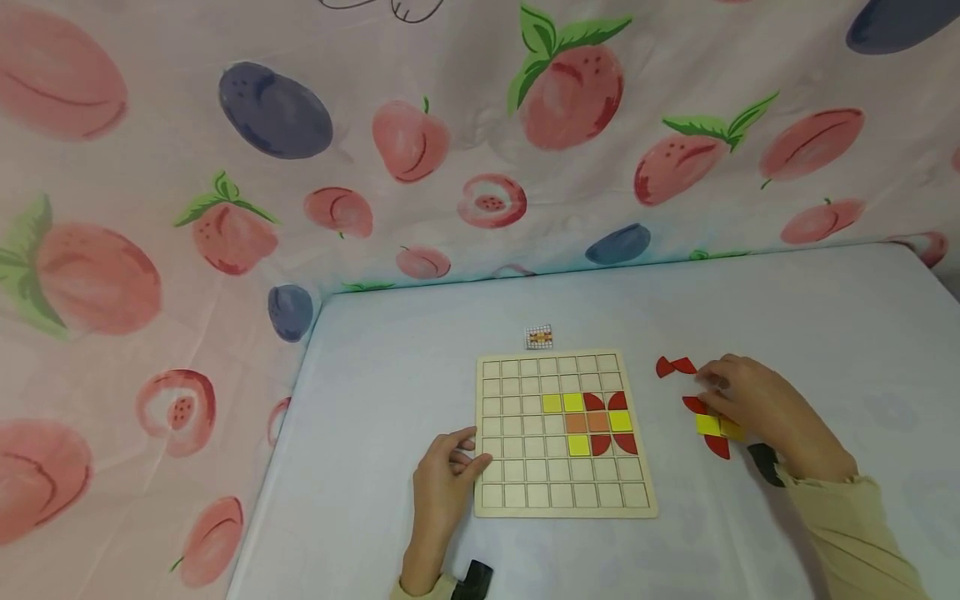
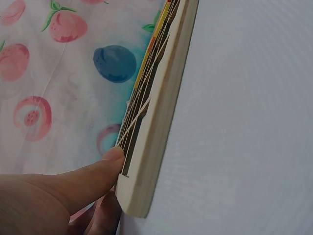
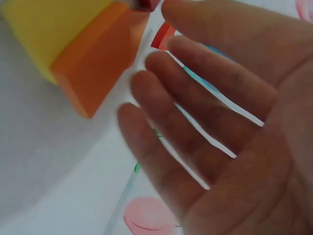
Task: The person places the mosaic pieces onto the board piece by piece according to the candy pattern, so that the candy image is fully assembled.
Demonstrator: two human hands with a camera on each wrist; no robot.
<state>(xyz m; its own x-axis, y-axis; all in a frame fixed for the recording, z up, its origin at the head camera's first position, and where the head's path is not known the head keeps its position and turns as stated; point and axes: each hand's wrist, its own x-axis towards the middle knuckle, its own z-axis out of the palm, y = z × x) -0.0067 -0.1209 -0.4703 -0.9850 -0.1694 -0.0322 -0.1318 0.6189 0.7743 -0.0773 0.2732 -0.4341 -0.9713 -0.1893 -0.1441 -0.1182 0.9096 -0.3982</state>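
Observation:
A square wooden grid board (image 1: 517, 493) lies on the table, with yellow squares (image 1: 551, 403), orange squares (image 1: 598, 422) and red quarter-circle pieces (image 1: 601, 444) in its cells. My left hand (image 1: 446, 479) grips the board's left edge, the thumb (image 2: 93, 178) on the rim and the other fingers curled against the side. To the right of the board, my right hand (image 1: 757, 404) is over a cluster of loose tiles, its thumb tip right at a red piece (image 1: 693, 405). In the right wrist view its fingers (image 3: 161, 112) are fairly straight, beside an orange tile (image 3: 100, 58) and a yellow tile (image 3: 49, 29).
Two loose red pieces (image 1: 664, 367) lie beyond the right hand's fingertips, and another red piece (image 1: 717, 447) sits nearer me. A small printed pattern card (image 1: 538, 337) lies behind the board. Fruit-patterned cloth (image 1: 420, 200) rises along the table's back and left.

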